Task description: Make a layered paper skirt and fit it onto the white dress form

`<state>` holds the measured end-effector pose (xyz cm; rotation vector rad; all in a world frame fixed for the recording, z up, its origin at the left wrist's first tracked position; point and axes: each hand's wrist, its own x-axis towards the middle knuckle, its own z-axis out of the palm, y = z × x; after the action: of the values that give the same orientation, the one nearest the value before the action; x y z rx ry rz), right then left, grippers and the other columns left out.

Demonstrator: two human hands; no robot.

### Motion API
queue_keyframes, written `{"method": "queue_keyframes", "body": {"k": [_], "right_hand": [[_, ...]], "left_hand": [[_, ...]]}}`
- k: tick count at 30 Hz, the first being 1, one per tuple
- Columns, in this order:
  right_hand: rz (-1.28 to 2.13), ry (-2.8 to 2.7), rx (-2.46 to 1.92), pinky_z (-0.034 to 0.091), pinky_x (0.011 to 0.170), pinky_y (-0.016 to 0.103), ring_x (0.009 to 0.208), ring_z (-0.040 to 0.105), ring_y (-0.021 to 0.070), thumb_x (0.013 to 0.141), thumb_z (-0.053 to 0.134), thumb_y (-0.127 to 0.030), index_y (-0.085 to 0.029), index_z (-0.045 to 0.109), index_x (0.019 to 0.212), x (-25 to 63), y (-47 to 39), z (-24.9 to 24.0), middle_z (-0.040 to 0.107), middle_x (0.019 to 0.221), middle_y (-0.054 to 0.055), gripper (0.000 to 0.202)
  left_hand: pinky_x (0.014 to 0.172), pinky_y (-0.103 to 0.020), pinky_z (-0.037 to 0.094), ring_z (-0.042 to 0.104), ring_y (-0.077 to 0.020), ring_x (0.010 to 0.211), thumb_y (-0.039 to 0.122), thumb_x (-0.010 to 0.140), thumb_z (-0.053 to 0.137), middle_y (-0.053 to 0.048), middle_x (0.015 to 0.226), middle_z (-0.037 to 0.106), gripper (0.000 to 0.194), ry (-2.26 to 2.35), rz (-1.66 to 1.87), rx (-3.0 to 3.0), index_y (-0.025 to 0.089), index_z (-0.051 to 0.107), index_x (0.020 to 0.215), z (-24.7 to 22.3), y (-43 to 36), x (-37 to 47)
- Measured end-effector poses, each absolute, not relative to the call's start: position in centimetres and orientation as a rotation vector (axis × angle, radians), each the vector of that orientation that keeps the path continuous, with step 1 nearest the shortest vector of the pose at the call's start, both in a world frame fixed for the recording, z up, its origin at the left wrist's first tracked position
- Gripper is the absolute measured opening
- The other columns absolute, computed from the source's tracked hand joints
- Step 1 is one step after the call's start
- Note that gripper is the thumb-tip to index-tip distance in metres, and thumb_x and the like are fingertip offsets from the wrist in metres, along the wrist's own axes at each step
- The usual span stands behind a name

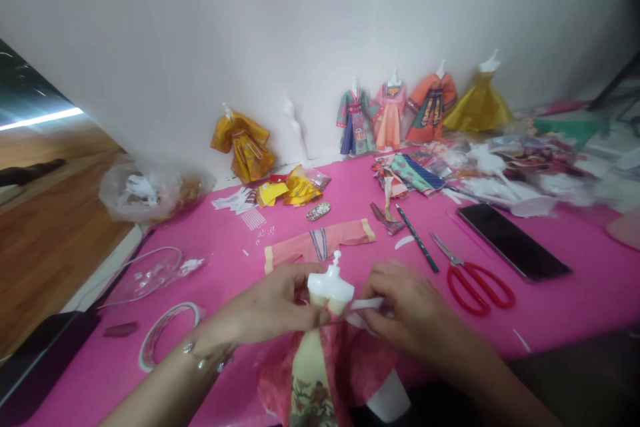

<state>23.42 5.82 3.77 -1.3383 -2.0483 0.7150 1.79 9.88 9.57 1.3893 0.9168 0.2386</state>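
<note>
A white headless doll form (331, 285) stands upright at the lower middle, with a cream band round its chest and a red-pink skirt (313, 373) with a pale printed front panel below. My left hand (283, 300) is closed round the form's torso from the left, thumb across its front. At the right side of the form, my right hand (400, 300) pinches a narrow white strip (367, 304) between thumb and fingers. The far end of the strip meets the form's side. A white piece (389, 399) shows beneath the skirt's right edge.
On the pink mat (240, 373) lie a small pink garment (320, 243), a dark pencil (417, 238), red-handled scissors (475, 280), a black phone (513, 241) and a tape roll (167, 333). Several dressed doll forms (356, 119) lean against the wall. Fabric scraps (413, 173) lie behind.
</note>
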Motion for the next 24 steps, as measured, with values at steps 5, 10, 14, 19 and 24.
{"method": "queue_keyframes", "body": {"k": [5,10,14,19,24], "right_hand": [[0.960,-1.912,-1.286,0.039,0.063,0.027,0.072,0.056,0.0164,0.075,0.070,-0.020,-0.020,0.060,0.070,23.8,6.1,4.5,0.064,0.077,0.000,0.011],[1.072,-1.822,-1.417,0.034,0.052,0.024,0.060,0.053,0.0145,0.077,0.067,-0.026,-0.019,0.058,0.064,23.8,6.3,4.6,0.059,0.062,-0.002,0.017],[1.065,-1.781,-1.411,0.033,0.051,0.024,0.058,0.051,0.0136,0.079,0.063,-0.025,-0.018,0.061,0.067,23.6,6.3,4.4,0.059,0.062,-0.002,0.014],[1.141,-1.664,-1.366,0.037,0.053,0.024,0.060,0.053,0.0142,0.080,0.064,-0.032,-0.018,0.067,0.071,23.2,6.1,4.6,0.061,0.064,-0.001,0.017],[1.252,-1.488,-1.290,0.039,0.052,0.023,0.057,0.054,0.0139,0.078,0.065,-0.037,-0.019,0.068,0.069,22.3,5.8,4.6,0.061,0.061,-0.002,0.021]], "left_hand": [[0.070,-0.027,0.042,0.054,-0.0139,0.070,0.027,0.073,0.074,0.002,0.075,0.060,0.023,0.991,0.246,1.404,0.016,0.063,0.090,9.1,9.9,1.8],[0.067,-0.026,0.040,0.054,-0.0135,0.071,0.024,0.075,0.071,0.002,0.078,0.061,0.021,1.003,0.279,1.436,0.014,0.063,0.092,8.8,9.9,1.7],[0.070,-0.028,0.041,0.054,-0.0150,0.074,0.024,0.076,0.069,0.000,0.082,0.061,0.021,1.001,0.301,1.393,0.014,0.061,0.093,8.8,9.8,1.7],[0.066,-0.027,0.038,0.049,-0.0133,0.069,0.024,0.078,0.067,0.002,0.076,0.056,0.017,1.044,0.298,1.472,0.014,0.063,0.091,8.7,9.9,1.8],[0.062,-0.025,0.037,0.048,-0.0130,0.066,0.025,0.076,0.066,0.005,0.070,0.051,0.012,1.059,0.352,1.501,0.016,0.060,0.080,8.4,9.9,2.0]]}}
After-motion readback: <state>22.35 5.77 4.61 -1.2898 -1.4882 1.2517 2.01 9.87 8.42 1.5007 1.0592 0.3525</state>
